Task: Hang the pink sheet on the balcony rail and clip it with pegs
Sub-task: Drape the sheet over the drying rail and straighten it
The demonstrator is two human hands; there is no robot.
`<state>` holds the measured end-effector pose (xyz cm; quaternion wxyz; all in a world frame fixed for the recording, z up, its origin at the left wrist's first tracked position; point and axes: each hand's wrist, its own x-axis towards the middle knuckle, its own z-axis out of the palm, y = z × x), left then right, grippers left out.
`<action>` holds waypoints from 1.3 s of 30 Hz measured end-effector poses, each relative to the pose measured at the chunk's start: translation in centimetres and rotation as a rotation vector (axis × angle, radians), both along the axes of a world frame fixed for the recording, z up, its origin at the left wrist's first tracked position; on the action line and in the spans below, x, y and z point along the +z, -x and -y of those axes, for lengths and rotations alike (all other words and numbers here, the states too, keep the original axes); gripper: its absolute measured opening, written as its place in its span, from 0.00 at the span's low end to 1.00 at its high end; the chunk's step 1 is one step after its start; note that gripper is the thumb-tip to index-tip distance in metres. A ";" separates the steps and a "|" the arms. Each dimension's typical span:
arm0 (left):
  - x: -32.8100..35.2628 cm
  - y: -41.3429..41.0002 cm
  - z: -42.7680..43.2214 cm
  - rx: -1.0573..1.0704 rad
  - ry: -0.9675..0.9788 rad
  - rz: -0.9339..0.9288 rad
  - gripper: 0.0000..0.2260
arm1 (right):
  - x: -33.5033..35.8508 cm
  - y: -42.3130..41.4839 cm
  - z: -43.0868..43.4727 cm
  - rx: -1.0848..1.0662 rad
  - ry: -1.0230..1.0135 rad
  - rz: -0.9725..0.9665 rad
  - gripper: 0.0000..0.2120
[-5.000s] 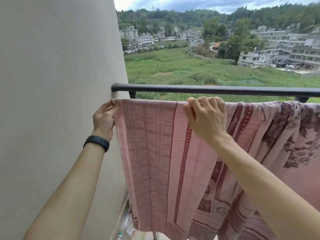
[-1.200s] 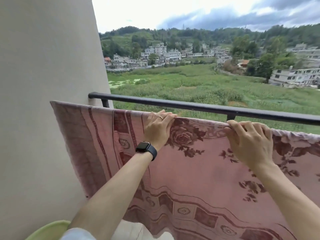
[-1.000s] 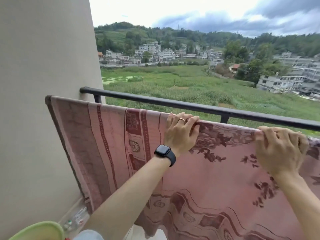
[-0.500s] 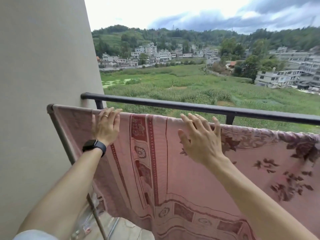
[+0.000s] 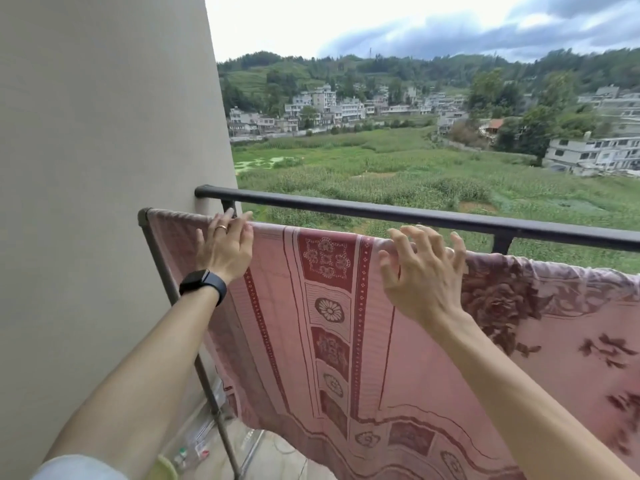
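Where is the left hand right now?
In the head view, the left hand lies flat on the top edge of the pink sheet near its left end, beside the wall and just below the black rail.

The sheet (image 5: pixel 398 341) hangs over a rack bar (image 5: pixel 142 216) before the balcony rail (image 5: pixel 381 211), wall (image 5: pixel 104 168) left.

The pink sheet (image 5: pixel 408 358) is thin, matt printed cloth. The balcony rail (image 5: pixel 381 211) looks like dark painted metal with a dull sheen; the wall (image 5: pixel 86 168) is matt and finely grained.
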<state>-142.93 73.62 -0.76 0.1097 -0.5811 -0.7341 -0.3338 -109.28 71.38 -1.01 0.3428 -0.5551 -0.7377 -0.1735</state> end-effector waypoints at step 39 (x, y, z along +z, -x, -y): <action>-1.9 26.1 -14.8 0.146 -0.162 0.982 0.17 | -2.4 16.6 -9.2 -0.229 -0.007 0.134 0.27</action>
